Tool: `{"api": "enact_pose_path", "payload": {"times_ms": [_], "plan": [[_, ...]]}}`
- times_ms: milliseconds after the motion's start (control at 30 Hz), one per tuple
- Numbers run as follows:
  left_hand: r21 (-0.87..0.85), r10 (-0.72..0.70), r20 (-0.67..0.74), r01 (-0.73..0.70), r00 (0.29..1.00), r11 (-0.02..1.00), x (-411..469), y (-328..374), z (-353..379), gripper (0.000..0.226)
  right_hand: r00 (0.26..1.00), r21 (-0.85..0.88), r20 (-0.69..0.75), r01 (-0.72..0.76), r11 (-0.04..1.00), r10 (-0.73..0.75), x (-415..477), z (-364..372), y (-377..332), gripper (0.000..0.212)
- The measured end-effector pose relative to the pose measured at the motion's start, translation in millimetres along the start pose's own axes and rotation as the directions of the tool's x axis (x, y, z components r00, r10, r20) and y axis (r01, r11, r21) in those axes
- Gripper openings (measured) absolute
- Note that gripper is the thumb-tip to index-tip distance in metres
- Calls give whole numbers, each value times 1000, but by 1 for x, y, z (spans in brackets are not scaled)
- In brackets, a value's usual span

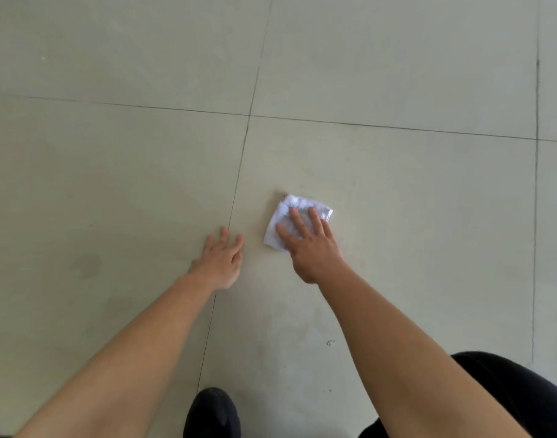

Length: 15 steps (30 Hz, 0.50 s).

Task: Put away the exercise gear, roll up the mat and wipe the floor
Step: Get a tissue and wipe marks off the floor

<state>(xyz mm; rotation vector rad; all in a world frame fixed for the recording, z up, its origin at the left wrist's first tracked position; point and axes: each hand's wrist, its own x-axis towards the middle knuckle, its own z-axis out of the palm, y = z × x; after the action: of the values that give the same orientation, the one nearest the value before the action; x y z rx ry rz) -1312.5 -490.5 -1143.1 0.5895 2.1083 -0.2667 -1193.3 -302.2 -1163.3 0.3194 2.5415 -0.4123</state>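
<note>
A folded white cloth (pixel 291 206) lies flat on the pale tiled floor (pixel 397 200) just right of centre. My right hand (pixel 308 248) presses down on the cloth with its fingers spread, covering the cloth's near half. My left hand (pixel 221 262) rests on the bare floor a short way to the left of the cloth, fingers apart and holding nothing. No mat or exercise gear is in view.
Dark grout lines cross the floor, one running from top centre down past my left hand. A small bit of debris (pixel 330 343) lies on the tile near my right forearm. My black shoe (pixel 212 412) and dark-clothed knee (pixel 517 393) sit at the bottom edge.
</note>
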Motion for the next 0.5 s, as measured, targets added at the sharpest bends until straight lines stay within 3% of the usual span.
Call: {"api": "enact_pose_path", "payload": {"times_ms": [100, 333, 500], "plan": [[31, -25, 60, 23, 998, 999, -3, 0, -14, 52, 999, 9, 0, -54, 999, 54, 25, -23, 11, 75], [115, 22, 22, -25, 1000, 993, -10, -8, -10, 55, 983, 50, -31, -182, 982, 183, 86, -66, 16, 81], [245, 237, -136, -199, 962, 949, 1, -31, -35, 47, 952, 137, -107, -271, 953, 286, 93, -57, 5, 69]]}}
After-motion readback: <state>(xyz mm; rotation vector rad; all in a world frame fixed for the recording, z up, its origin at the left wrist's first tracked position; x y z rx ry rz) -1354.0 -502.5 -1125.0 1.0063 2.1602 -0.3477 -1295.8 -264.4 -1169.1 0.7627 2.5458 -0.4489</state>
